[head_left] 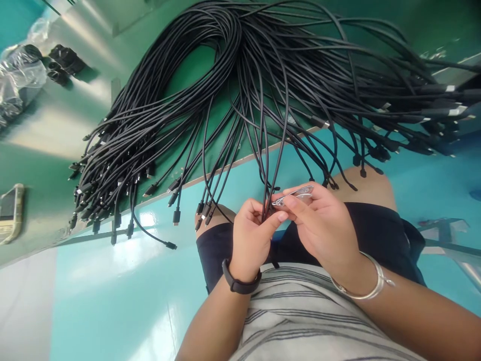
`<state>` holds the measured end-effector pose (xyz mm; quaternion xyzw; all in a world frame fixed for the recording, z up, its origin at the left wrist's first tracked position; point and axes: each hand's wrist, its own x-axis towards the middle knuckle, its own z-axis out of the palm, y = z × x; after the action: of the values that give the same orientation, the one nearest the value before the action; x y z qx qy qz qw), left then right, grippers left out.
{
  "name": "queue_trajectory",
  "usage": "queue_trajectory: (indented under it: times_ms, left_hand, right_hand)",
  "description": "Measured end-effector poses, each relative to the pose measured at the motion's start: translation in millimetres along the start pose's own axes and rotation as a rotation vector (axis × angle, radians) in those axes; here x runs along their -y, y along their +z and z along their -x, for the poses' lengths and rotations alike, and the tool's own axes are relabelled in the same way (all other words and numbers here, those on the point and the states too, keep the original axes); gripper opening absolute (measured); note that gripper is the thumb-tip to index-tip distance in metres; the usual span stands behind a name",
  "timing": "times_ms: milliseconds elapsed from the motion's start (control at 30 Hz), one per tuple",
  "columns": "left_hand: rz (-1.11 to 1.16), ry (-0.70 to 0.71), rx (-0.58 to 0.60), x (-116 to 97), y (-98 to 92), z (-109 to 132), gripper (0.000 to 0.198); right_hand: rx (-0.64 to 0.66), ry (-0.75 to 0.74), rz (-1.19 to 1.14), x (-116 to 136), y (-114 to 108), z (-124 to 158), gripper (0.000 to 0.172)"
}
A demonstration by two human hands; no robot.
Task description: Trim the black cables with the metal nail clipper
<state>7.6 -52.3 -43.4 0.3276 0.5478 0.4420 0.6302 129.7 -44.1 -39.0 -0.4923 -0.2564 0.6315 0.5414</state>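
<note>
Several strands of black cable (265,173) run down from the table edge into my left hand (252,235), which is closed around them above my lap. Beside it, my right hand (319,220) pinches a small silver nail clipper (298,193) between thumb and fingers. The clipper's narrow end points left and is close to the gripped cables; whether it touches them is hidden by my fingers. A large looped bundle of black cables (225,30) lies on the green table (201,65), with plug ends hanging over the near edge.
At the table's left are clear plastic bags (22,75) with black contents and black coiled pieces (65,60). A phone-like object in a pale case (13,213) lies near the left edge. Plug ends (447,110) are heaped at right. A metal frame (447,233) stands lower right.
</note>
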Motion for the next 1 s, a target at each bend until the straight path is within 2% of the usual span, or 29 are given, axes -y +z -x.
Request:
queue_trajectory:
  times_ms: [167,267,367,433,533,633,733,800,867,1000]
  left_hand:
    - [-0.007,-0.014,-0.005,-0.4,0.5,-0.7,0.039]
    - [-0.085,0.004,-0.025,1.7,-0.7,-1.1,0.041]
    - [-0.246,0.018,-0.068,5.0,-3.1,-1.1,0.045]
    - [-0.27,0.004,-0.074,6.3,-5.1,0.2,0.045]
    - [-0.198,0.007,-0.031,5.7,-9.4,5.9,0.042]
    - [-0.165,0.018,0.009,3.2,-16.7,16.0,0.028]
    - [-0.101,0.017,-0.007,-0.6,-26.0,27.7,0.019]
    - [-0.056,0.03,-0.021,-4.0,-32.3,35.3,0.018]
    - [-0.054,0.02,-0.024,-7.5,-38.7,41.8,0.019]
    - [-0.125,-0.056,-0.004,-9.5,-51.5,48.4,0.02]
  right_hand:
    - [-0.033,0.011,-0.023,-1.5,1.0,-2.2,0.02]
    - [-0.031,0.013,-0.059,-0.2,1.4,-4.2,0.02]
    - [0.042,0.018,-0.107,1.4,-1.6,-8.0,0.018]
    - [0.103,0.026,-0.126,2.4,-5.0,-11.4,0.016]
    - [0.093,-0.021,-0.088,4.3,-9.7,-14.6,0.015]
    - [0.073,-0.08,-0.07,5.1,-11.3,-11.7,0.014]
    - [0.225,-0.01,-0.083,2.5,-7.7,-3.7,0.016]
    - [0.334,0.047,-0.025,-1.1,-2.1,-0.4,0.019]
    - [0.377,0.034,0.11,-5.7,5.0,-2.6,0.022]
    - [0.3,-0.095,0.307,-15.8,14.6,-20.9,0.028]
